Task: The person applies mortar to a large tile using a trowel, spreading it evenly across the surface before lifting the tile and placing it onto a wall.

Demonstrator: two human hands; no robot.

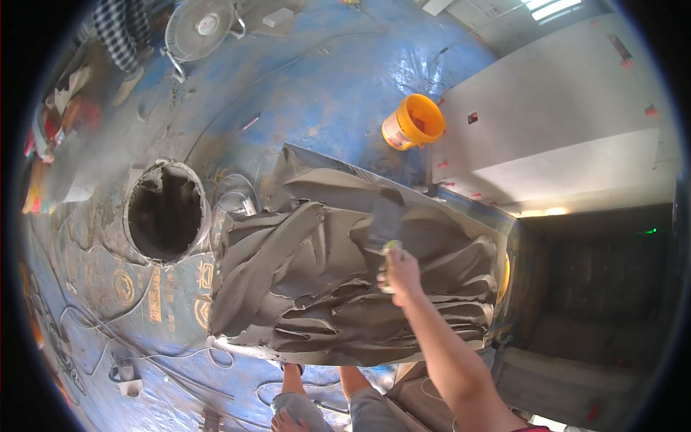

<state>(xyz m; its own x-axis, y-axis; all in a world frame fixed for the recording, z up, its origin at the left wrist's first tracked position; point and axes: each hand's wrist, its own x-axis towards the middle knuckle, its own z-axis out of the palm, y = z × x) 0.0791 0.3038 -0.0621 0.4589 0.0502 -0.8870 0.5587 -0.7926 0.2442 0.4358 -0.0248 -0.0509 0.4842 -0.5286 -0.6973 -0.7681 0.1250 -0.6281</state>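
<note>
My right hand [401,277] is closed round the yellow-green handle of a putty knife [384,225]. Its broad grey blade points away from me and lies over the wet mortar; whether it touches the surface is hard to tell. Thick grey mortar [288,266] covers a large rectangular slab in front of me, spread in ridges and folds. Along the far side, a strip of the slab's edge [360,173] shows fine comb lines. My left hand [289,422] rests on my knee at the lower edge, fingers apart, with nothing in it.
A bucket [201,227] crusted with mortar stands left of the slab. An orange bucket [421,119] is beyond it, near a pale panel [561,108]. Cables [108,335] cross the blue floor sheet at left. A fan [198,29] and another person's checked clothing [121,32] are far left.
</note>
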